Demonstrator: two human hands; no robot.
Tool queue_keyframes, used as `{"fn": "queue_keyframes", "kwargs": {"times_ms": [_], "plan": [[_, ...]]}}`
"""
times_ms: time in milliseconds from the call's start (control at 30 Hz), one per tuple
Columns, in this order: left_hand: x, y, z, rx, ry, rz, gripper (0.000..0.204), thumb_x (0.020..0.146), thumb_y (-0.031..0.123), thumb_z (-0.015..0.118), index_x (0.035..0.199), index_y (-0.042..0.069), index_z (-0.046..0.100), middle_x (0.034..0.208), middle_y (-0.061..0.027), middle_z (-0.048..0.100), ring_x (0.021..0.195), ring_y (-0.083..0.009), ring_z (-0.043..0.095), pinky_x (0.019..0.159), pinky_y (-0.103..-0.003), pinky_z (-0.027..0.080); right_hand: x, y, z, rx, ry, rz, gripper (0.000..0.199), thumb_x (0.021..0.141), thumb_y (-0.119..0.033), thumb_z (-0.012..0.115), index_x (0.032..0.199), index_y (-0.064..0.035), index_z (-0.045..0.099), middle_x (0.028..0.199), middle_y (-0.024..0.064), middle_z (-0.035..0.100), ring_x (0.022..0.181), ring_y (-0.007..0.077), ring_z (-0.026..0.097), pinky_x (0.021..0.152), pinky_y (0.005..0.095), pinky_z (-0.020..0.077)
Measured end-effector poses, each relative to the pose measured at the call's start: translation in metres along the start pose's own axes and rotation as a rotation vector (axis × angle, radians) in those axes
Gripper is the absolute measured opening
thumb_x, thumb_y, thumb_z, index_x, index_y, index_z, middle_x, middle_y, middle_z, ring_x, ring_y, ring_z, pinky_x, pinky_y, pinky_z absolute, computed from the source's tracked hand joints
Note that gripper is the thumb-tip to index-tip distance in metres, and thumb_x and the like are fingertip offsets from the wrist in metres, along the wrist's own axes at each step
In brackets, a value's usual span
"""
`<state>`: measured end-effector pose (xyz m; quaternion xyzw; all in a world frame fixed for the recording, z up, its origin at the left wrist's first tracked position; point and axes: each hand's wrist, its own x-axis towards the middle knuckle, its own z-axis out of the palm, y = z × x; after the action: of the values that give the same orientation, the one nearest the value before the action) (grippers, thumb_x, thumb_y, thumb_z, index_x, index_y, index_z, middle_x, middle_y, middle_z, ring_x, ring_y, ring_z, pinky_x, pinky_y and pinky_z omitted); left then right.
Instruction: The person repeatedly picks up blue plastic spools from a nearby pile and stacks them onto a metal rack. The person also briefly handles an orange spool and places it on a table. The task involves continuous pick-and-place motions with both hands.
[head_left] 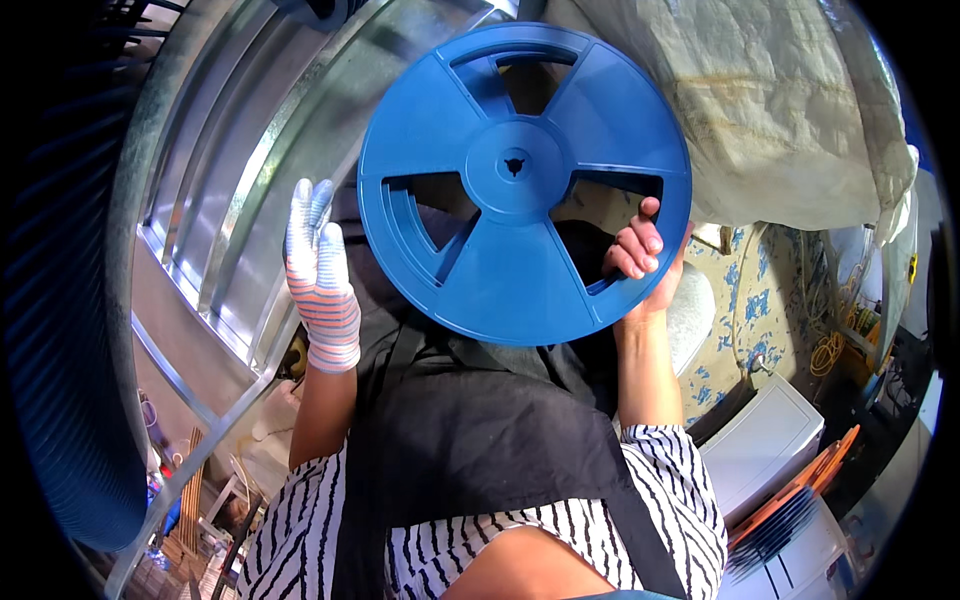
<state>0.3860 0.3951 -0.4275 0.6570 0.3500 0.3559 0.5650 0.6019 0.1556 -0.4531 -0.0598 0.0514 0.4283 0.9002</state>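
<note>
A large blue plastic reel (515,270) is held up in front of me, its round face toward me. Three wedge-shaped openings surround a hub with a small keyed hole. My right hand (645,255), bare, grips the reel at its right side, fingers curled through the right opening and over the rim. To the left of the reel, apart from it, my left hand (322,285) is raised in a striped knit glove, fingers stretched out and holding nothing.
Metal shelving (240,190) with slanted trays stands at the left, beside a tall stack of dark blue reels (70,400). A pale cloth sack (770,120) fills the upper right. A white box (765,440) and orange panel (800,480) sit at the lower right.
</note>
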Motion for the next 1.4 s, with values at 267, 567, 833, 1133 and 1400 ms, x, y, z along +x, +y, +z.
{"fn": "queue_keyframes", "kwargs": {"times_ms": [267, 567, 833, 1133, 1400], "plan": [[-0.006, 0.005, 0.031, 0.316, -0.274, -0.039, 0.060, 0.089, 0.012, 0.063, 0.142, -0.001, 0.037, 0.116, -0.0161, 0.061, 0.105, -0.0202, 0.058, 0.094, -0.030, 0.043, -0.002, 0.009, 0.007, -0.228, -0.030, -0.038, 0.069, 0.094, -0.059, 0.041, 0.122, 0.0031, 0.047, 0.076, 0.0080, 0.059, 0.061, 0.0167, 0.055, 0.052, 0.0286, 0.0454], [-0.016, -0.019, 0.083, -0.626, -0.346, -0.669, 0.066, 0.081, 0.017, 0.073, 0.137, 0.004, 0.039, 0.118, -0.0106, 0.058, 0.108, -0.0236, 0.057, 0.095, -0.036, 0.047, -0.012, 0.061, 0.065, -0.884, -0.229, 0.242, 0.080, 0.080, -0.044, 0.075, 0.131, 0.0071, 0.042, 0.119, 0.0219, 0.061, 0.108, 0.0295, 0.062, 0.095, 0.0377, 0.0490], [-0.011, -0.010, 0.034, -1.251, -0.469, -0.800, 0.076, 0.077, 0.038, 0.071, 0.133, -0.002, 0.040, 0.118, -0.0161, 0.055, 0.117, -0.0322, 0.053, 0.105, -0.046, 0.042, -0.019, 0.025, 0.046, -1.010, 0.121, 0.051, 0.044, 0.093, -0.034, 0.060, 0.116, 0.0033, 0.050, 0.083, 0.0140, 0.067, 0.055, 0.0126, 0.062, 0.049, 0.0193, 0.0472], [-0.013, -0.020, 0.027, -1.364, -0.499, -0.795, 0.074, 0.076, 0.037, 0.073, 0.129, -0.005, 0.042, 0.115, -0.0214, 0.056, 0.118, -0.0386, 0.052, 0.104, -0.050, 0.043, -0.011, 0.026, 0.035, -0.989, 0.285, 0.151, 0.063, 0.096, -0.057, 0.042, 0.114, 0.0032, 0.050, 0.086, 0.0148, 0.066, 0.059, 0.0144, 0.064, 0.052, 0.0223, 0.0527], [-0.014, -0.003, 0.030, -1.134, -0.524, -0.786, 0.078, 0.075, 0.030, 0.076, 0.136, 0.000, 0.039, 0.121, -0.0172, 0.054, 0.114, -0.0309, 0.055, 0.101, -0.045, 0.046, -0.006, 0.020, 0.036, -1.053, 0.348, 0.103, 0.047, 0.095, -0.042, 0.053, 0.113, 0.0002, 0.053, 0.084, 0.0097, 0.064, 0.062, 0.0121, 0.061, 0.053, 0.0206, 0.0461]]}}
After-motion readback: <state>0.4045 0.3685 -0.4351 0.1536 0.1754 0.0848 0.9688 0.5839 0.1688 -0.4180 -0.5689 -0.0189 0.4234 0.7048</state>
